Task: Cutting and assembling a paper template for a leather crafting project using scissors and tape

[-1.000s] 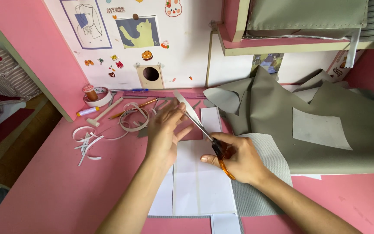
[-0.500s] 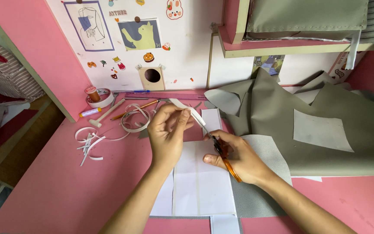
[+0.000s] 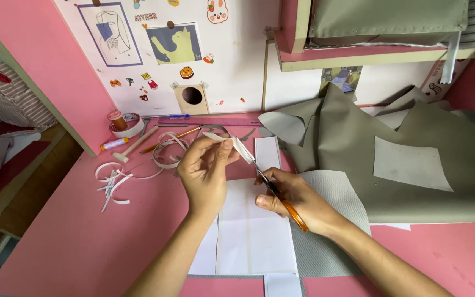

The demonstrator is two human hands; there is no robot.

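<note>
— Where are the fingers right now?

— The left hand has thumb and fingertips pressed together, pinching a small white strip and holding it up off the pink table. The right hand is curled around the orange handles of a pair of scissors, blades pointing up and away, tips right at the strip's edge.

— Blades apart or together?

— Can't tell from here; they look like one thin line.

— And underneath?

— White rectangular pieces lying flat side by side, directly below both hands, with another white rectangle just beyond the blades. Grey textured fabric peeks out beneath the right wrist.

— Further out?

— To the right, a big crumpled heap of grey-green material with a paler cut patch resting on it. To the left, curly white trimmings scattered about, a loose coil of white tape, a small hammer, a pencil, and a thread spool against the wall.
</note>
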